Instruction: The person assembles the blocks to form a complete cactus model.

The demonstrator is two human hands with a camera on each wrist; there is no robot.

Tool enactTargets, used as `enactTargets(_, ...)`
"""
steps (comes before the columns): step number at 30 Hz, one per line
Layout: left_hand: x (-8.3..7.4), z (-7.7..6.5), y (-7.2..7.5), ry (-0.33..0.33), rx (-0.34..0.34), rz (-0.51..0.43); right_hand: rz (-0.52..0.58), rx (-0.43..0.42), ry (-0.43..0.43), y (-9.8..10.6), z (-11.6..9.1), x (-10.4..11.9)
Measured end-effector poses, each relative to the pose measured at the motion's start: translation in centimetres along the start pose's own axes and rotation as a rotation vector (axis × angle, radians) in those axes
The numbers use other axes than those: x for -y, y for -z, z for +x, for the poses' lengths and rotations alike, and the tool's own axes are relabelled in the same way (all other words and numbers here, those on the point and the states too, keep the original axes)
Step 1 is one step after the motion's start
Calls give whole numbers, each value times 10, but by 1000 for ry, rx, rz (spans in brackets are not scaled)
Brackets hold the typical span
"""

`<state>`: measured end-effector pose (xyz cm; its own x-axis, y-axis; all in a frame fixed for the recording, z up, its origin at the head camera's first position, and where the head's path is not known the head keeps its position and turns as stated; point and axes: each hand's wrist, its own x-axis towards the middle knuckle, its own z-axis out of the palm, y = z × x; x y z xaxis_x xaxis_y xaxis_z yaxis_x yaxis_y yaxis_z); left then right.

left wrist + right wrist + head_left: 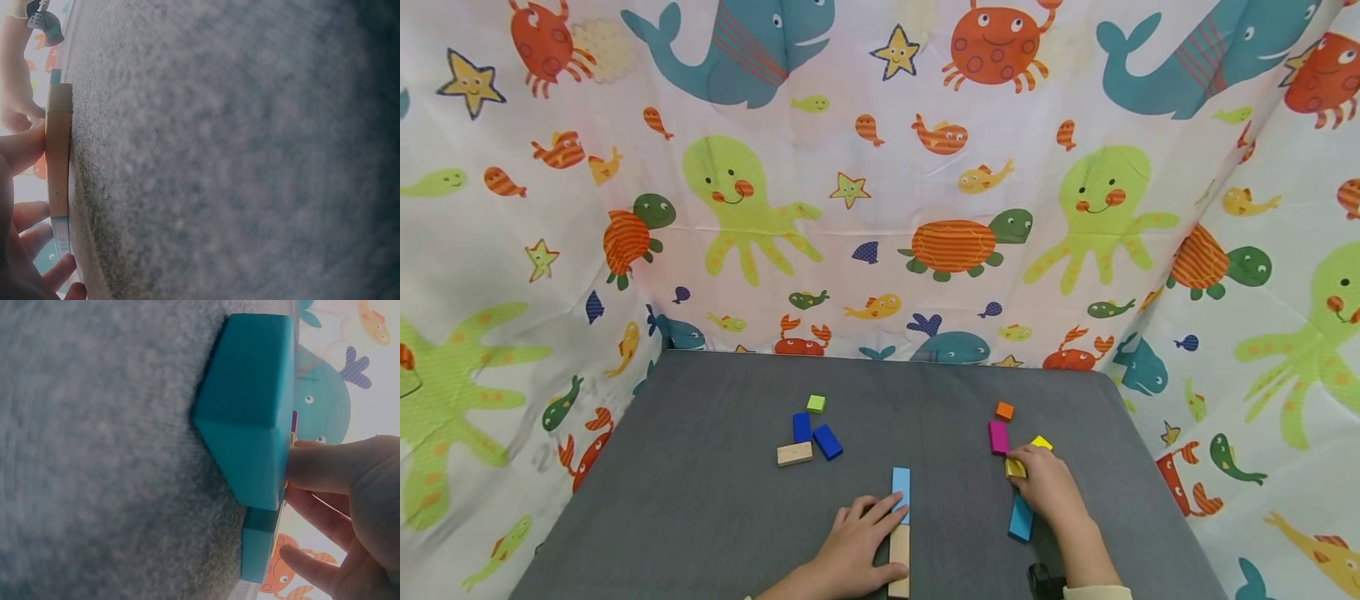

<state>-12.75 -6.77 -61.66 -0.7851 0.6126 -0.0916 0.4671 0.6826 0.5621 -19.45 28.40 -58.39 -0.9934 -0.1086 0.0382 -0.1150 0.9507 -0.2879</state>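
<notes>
Left hand: My left hand (pixel 853 546) lies with fingers (pixel 886 506) spread wide, touching the light blue block (pixel 902 482); its thumb touches the wooden block (pixel 898 548).
Block row: Both blocks lie end to end on the surface (pixel 700 483). Uneven pressure from thumb and fingers could skew the joint.
Right hand: My right hand (pixel 1054 490) appears to pinch the yellow block (pixel 1016 470), finger gap narrow. A shallow fingertip hold could let it rotate or drop.
Yellow patch: More yellow (pixel 1041 442) shows beyond my hand; I cannot tell whether it is a second block. If so, it may be dragged along.
Magenta block: This block (pixel 997 437) is just beside the yellow one; a sideways lift could knock it.
Teal block: This block (pixel 1021 522) lies near my right wrist; a low pull toward me could sweep it aside.
</notes>
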Motion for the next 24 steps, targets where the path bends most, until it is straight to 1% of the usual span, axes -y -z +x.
enactTargets(6, 1, 1, 0, 8, 9, 1, -15, 3, 7, 2, 0, 1)
enactTargets(11, 1, 1, 0, 14, 19, 0, 34, 12, 11, 7, 2, 5)
enactTargets(16, 2, 1, -1, 11, 16, -1, 89, 6, 42, 11, 3, 8)
enactTargets(24, 4, 1, -2, -4, 6, -2, 95, -13, 90, 16, 5, 17)
